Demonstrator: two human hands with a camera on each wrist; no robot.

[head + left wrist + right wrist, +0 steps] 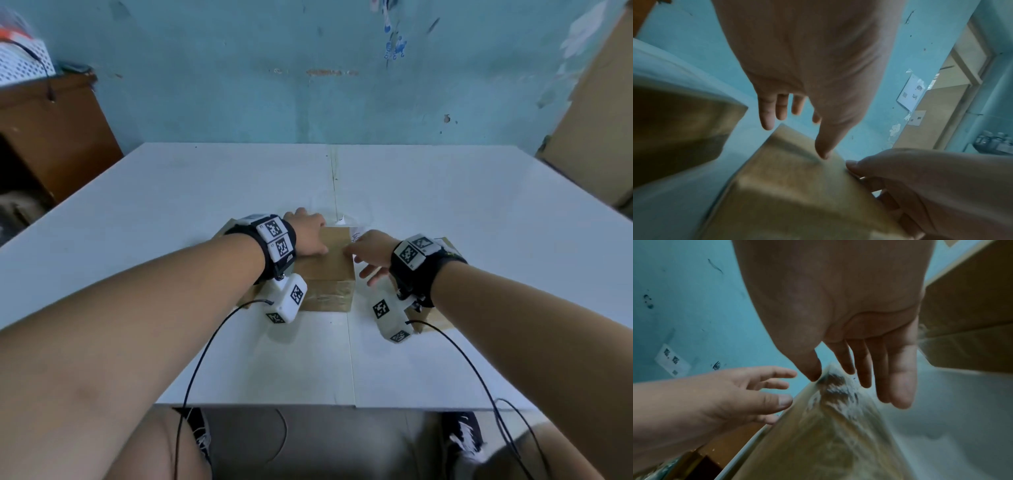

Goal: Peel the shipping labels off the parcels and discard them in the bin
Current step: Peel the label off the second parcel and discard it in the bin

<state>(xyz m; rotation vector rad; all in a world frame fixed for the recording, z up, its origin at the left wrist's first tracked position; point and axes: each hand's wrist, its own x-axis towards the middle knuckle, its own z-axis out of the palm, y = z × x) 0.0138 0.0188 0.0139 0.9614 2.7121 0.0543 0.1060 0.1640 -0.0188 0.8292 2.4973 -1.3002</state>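
A brown cardboard parcel (329,274) sits mid-table. A white printed label (352,233) shows at its far right top corner, and blurred print covers its side (838,394) in the right wrist view. My left hand (308,234) lies open over the parcel's top (797,186), thumb tip touching the cardboard and the other fingers straight past the far edge. My right hand (364,262) is open at the parcel's right edge, with its fingers (898,386) straight and its thumb close to the top corner. It holds nothing.
A second parcel (436,320) lies under my right wrist, and a third (680,121) lies to the left under my left wrist. The white table (479,212) meets a blue wall. A wooden cabinet (51,137) stands at the left.
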